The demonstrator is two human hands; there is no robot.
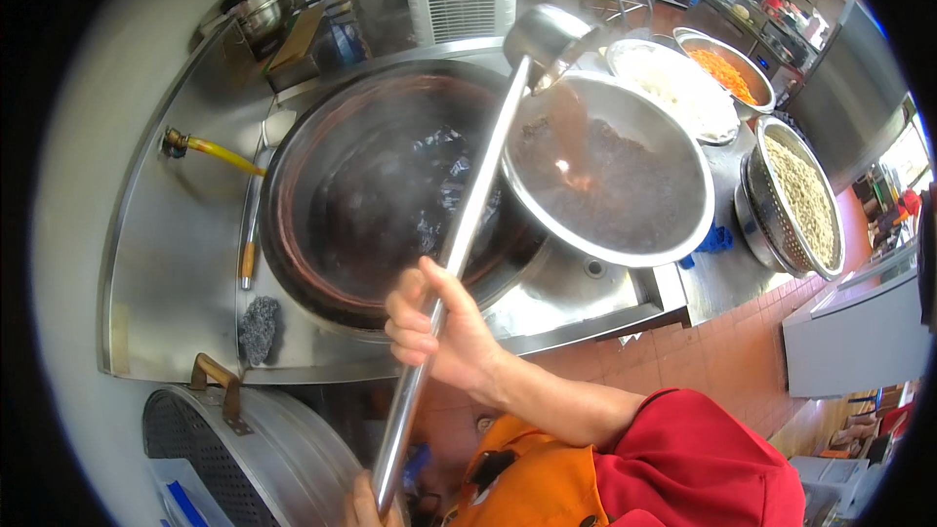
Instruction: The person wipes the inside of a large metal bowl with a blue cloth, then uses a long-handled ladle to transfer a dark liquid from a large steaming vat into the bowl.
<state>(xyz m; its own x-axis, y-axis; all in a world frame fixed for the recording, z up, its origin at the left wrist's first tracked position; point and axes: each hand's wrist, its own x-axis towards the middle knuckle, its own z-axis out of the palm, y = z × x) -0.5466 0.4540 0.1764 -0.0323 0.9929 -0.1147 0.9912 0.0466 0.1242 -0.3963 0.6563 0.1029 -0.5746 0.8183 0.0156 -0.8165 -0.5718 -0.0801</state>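
Observation:
My right hand (pixel 446 329) is closed around the middle of a long steel ladle handle (pixel 472 223). At the handle's lower end, my left hand (pixel 372 503) grips it, partly cut off by the frame's bottom edge. The tilted ladle bowl (pixel 545 36) hangs over a wide steel basin (pixel 699 197). Brown liquid (pixel 569 117) streams from it into the dark liquid in that basin. Left of the basin is a large built-in wok (pixel 293 249) holding dark, steaming liquid, with the handle crossing above its right side.
Left of the wok lie a wood-handled spatula (pixel 249 256), a steel-wool scourer (pixel 259 329) and a yellow hose (pixel 223 154). Bowls of white food (pixel 673 84) and shredded orange food (pixel 725 77), plus a colander (pixel 805 197), stand right. A perforated steamer pot (pixel 293 446) is lower left.

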